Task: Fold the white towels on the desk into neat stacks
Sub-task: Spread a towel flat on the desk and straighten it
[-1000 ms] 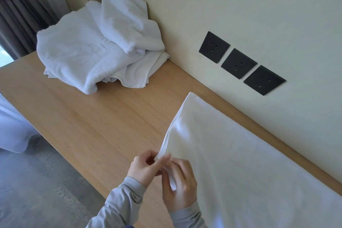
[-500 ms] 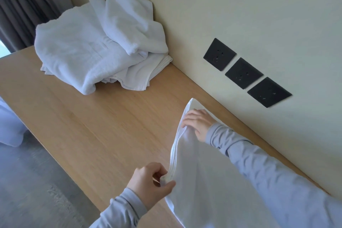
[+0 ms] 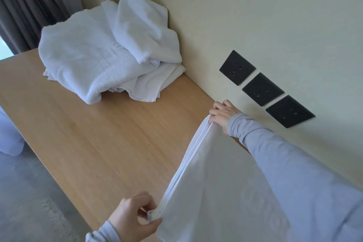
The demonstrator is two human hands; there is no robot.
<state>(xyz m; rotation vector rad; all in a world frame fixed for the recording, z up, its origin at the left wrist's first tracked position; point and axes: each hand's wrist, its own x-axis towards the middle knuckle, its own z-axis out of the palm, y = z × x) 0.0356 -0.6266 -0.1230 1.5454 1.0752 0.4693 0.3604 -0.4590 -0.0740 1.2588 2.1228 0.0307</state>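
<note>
sliding farther along the towel [image 3: 214, 192] edge, right hand [image 3: 222, 114] grips it; left hand [image 3: 132, 215] pinches the corner.

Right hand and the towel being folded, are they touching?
Touching. The head view shows the right hand gripping the towel at its far corner; the left hand pinches the near corner.

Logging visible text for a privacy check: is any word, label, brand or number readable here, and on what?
None can be read.
Black wall sockets: pin holes only, no lettering.
Small mark on the right sleeve cuff: too small to read.
Woven band on the towel pile: no legible letters.
Held towel: plain.
</note>
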